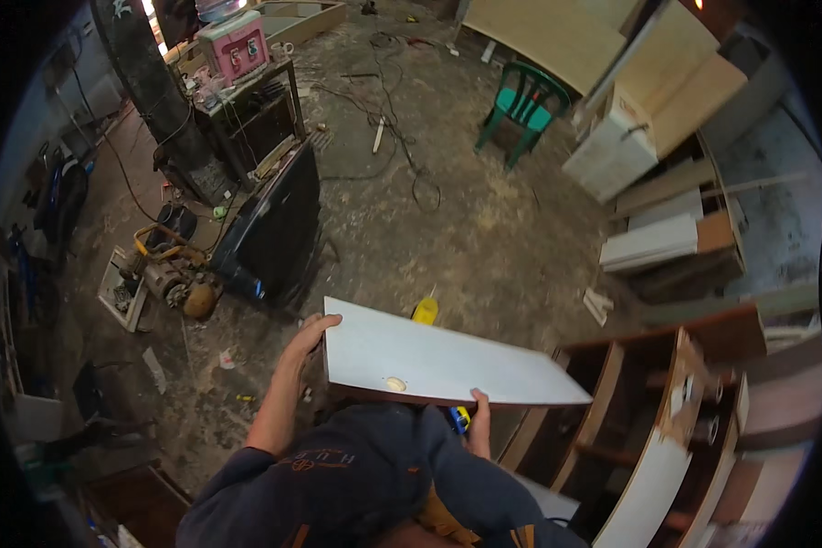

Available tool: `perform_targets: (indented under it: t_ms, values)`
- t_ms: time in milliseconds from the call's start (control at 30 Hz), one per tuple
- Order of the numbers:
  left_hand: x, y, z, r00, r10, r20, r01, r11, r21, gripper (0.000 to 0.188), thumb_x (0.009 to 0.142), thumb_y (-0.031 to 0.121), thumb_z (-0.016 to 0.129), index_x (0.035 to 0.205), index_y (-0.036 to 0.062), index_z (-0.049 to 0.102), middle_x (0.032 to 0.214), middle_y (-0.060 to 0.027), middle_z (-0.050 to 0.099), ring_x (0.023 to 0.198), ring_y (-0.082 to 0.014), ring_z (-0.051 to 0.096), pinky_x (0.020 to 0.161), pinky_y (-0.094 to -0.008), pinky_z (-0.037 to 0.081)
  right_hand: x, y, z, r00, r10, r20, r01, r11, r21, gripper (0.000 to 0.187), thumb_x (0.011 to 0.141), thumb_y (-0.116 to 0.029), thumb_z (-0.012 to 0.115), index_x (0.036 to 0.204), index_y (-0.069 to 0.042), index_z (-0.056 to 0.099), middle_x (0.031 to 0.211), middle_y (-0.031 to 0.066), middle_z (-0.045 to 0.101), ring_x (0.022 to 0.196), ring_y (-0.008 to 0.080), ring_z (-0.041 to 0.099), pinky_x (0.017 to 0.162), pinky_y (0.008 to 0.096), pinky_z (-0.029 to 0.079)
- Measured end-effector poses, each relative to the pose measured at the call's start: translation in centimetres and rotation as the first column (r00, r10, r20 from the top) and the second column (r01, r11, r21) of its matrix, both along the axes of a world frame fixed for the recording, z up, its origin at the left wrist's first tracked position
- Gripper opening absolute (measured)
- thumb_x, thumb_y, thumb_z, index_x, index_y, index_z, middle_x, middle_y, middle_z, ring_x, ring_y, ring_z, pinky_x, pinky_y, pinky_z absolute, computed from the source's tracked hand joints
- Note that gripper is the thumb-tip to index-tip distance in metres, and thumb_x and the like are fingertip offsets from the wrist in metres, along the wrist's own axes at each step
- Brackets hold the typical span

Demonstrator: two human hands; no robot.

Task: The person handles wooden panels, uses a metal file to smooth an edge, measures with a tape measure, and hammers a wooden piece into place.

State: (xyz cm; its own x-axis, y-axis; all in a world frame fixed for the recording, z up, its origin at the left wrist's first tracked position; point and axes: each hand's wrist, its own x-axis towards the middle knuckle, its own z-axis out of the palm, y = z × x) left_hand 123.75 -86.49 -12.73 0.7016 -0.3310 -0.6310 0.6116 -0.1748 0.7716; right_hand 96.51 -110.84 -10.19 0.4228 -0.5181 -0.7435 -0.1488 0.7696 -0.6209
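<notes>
A long white panel (447, 356) with dark edges is tilted in front of my body. A small cream oval piece (395, 384) shows near its lower edge. My left hand (312, 336) is closed round the panel's left end, thumb on the white face. Lower down, my right hand (478, 427) grips the near edge, its thumb on top and its other fingers mostly hidden. Beside the right hand shows a blue and yellow object (460, 418), partly covered; I cannot tell whether it is held. Just past the panel's far edge, a yellow object (425, 310) with a thin tip is partly hidden.
A wooden cabinet frame (603, 384) with open compartments lies close on the right. A dark flat-screen television (279, 224) stands ahead left, near a rusty motor (164, 279). Cables (397, 128) trail across the floor. A green plastic chair (523, 108) stands farther off.
</notes>
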Motion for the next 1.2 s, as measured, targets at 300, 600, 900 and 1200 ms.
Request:
perform_targets:
  t_ms: [300, 600, 900, 1200]
  values:
    - [22.3, -20.2, 1.8, 0.987, -0.151, 0.053, 0.149, 0.988, 0.05, 0.05, 0.082, 0.036, 0.064, 0.111, -0.0051, 0.062, 0.092, -0.0129, 0.066, 0.08, -0.0212, 0.062, 0.072, -0.0327, 0.047, 21.3, -21.3, -2.6, 0.989, 0.108, 0.101, -0.124, 0.979, 0.161, 0.052, 0.084, -0.043, 0.06, 0.109, 0.002, 0.057, 0.089, 0.0149, 0.066, 0.073, 0.027, 0.068, 0.06, 0.0416, 0.058]
    - [41.3, -31.9, 0.6, 0.932, 0.128, -0.338, -0.257, 0.893, -0.37, 0.056, 0.09, 0.035, 0.062, 0.129, -0.0031, 0.052, 0.12, -0.0171, 0.064, 0.109, -0.031, 0.063, 0.099, -0.0437, 0.047, 45.1, -35.6, -2.7, 0.952, 0.281, 0.122, -0.286, 0.958, 0.025, 0.056, 0.084, -0.047, 0.061, 0.111, 0.002, 0.057, 0.088, 0.0157, 0.067, 0.069, 0.0258, 0.067, 0.06, 0.0396, 0.056]
    - [69.4, -42.4, 7.5, 0.964, 0.162, -0.213, -0.227, 0.916, -0.332, 0.057, 0.092, 0.035, 0.06, 0.128, -0.0079, 0.052, 0.118, -0.0198, 0.065, 0.107, -0.0294, 0.065, 0.094, -0.0415, 0.052, 72.9, -45.9, -6.6, 0.964, 0.263, -0.035, -0.262, 0.928, -0.264, 0.053, 0.083, -0.047, 0.063, 0.104, 0.001, 0.059, 0.081, 0.01, 0.063, 0.067, 0.0216, 0.063, 0.062, 0.0354, 0.052]
    - [92.5, -49.7, 12.9, 0.961, 0.255, 0.106, -0.244, 0.964, -0.102, 0.058, 0.095, 0.036, 0.058, 0.132, -0.0067, 0.047, 0.13, -0.018, 0.059, 0.117, -0.0264, 0.06, 0.1, -0.0378, 0.047, 99.1, -53.1, -5.4, 0.89, 0.304, 0.34, -0.388, 0.897, 0.214, 0.055, 0.088, -0.043, 0.059, 0.12, 0.001, 0.055, 0.1, 0.0146, 0.067, 0.079, 0.0277, 0.067, 0.069, 0.04, 0.055]
